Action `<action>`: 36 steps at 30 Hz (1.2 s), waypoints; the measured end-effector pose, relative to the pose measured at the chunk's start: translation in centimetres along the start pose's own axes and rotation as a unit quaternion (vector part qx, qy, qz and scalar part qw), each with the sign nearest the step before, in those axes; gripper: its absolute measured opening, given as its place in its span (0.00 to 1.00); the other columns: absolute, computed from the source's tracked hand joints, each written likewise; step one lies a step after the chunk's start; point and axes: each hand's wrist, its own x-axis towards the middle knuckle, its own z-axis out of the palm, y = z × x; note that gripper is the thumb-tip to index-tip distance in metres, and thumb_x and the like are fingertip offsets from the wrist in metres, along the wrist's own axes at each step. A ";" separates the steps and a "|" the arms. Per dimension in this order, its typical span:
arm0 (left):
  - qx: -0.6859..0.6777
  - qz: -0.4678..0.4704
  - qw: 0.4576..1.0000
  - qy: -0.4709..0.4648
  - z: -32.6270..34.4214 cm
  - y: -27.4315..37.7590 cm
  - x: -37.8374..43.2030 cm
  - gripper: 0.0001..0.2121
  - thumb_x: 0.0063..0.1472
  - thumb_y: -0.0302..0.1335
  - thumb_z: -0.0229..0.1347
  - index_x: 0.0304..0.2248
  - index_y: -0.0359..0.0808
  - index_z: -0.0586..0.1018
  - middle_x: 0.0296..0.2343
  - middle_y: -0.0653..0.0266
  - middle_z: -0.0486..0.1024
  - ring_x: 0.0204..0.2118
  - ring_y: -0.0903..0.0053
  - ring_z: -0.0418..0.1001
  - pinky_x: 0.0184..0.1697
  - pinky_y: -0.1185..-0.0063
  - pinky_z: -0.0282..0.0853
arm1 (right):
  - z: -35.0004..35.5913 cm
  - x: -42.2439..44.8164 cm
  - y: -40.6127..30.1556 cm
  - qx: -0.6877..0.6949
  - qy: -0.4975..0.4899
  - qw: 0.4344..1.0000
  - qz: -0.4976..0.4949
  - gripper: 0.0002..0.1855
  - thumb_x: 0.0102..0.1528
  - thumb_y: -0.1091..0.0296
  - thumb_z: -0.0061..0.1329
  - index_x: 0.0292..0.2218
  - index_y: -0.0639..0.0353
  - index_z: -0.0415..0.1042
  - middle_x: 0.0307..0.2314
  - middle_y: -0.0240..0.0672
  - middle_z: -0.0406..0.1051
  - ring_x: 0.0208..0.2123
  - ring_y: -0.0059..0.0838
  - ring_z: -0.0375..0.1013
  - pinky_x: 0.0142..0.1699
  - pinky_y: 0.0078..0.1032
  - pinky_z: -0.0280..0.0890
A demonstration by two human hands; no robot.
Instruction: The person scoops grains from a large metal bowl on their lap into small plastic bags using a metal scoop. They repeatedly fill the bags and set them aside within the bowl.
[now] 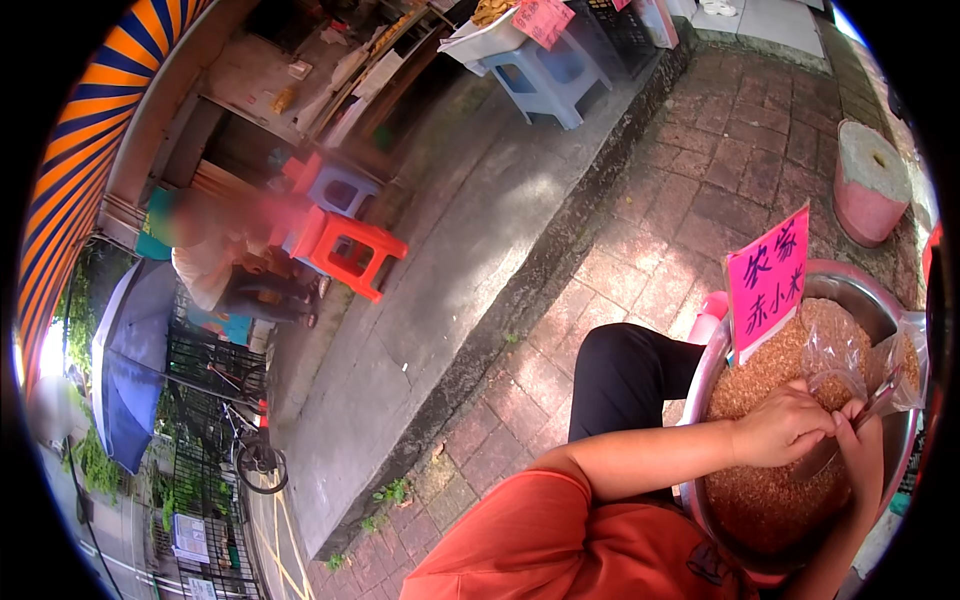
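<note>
A wide metal basin (699,397) of loose reddish-brown grain (750,499) is in front of me at the right. My left hand (780,426) reaches across it, fingers curled at the gathered edge of a clear plastic bag (836,337) filled with the same grain. Close against it, my right hand (859,431) grips a metal scoop (814,461), its blade low over the grain. The hands hide part of the bag's neck and the scoop. Another clear bag (906,364) lies at the basin's right side. A pink card (769,281) with handwriting stands in the grain.
A concrete-filled round block (872,184) stands on the brick paving (727,157). Across a raised concrete kerb (480,360) are a red plastic stool (349,251), a seated person (217,262), a blue-grey stool (551,79) bearing a white tub (480,41), a blue umbrella (135,367) and a bicycle (259,457).
</note>
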 end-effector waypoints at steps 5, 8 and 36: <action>-0.007 -0.006 1.000 -0.001 0.5 -0.2 0.0 0.04 0.50 0.20 0.54 0.29 0.36 0.76 0.22 0.60 0.74 0.27 0.64 0.72 0.36 0.70 0.62 | 0.0 -0.5 0.3 -0.018 0.031 0.999 -0.005 0.11 0.54 0.73 0.46 0.21 0.63 0.61 0.16 0.30 0.58 0.23 0.21 0.57 0.30 0.25 0.55; 0.012 0.005 1.000 -0.014 0.6 -0.4 -0.1 0.08 0.50 0.20 0.55 0.32 0.35 0.77 0.21 0.61 0.73 0.27 0.65 0.72 0.36 0.71 0.62 | -0.1 0.4 0.1 -0.008 0.032 0.999 0.001 0.11 0.53 0.73 0.47 0.21 0.63 0.62 0.16 0.29 0.59 0.22 0.19 0.57 0.29 0.24 0.55; -0.112 -0.230 0.956 0.144 -0.6 -1.1 0.7 0.16 0.56 0.16 0.54 0.45 0.31 0.73 0.40 0.66 0.67 0.42 0.82 0.66 0.47 0.83 0.62 | -2.6 -0.4 -0.9 0.131 -0.109 0.979 0.109 0.19 0.58 0.53 0.49 0.23 0.58 0.68 0.17 0.28 0.70 0.15 0.15 0.65 0.20 0.15 0.59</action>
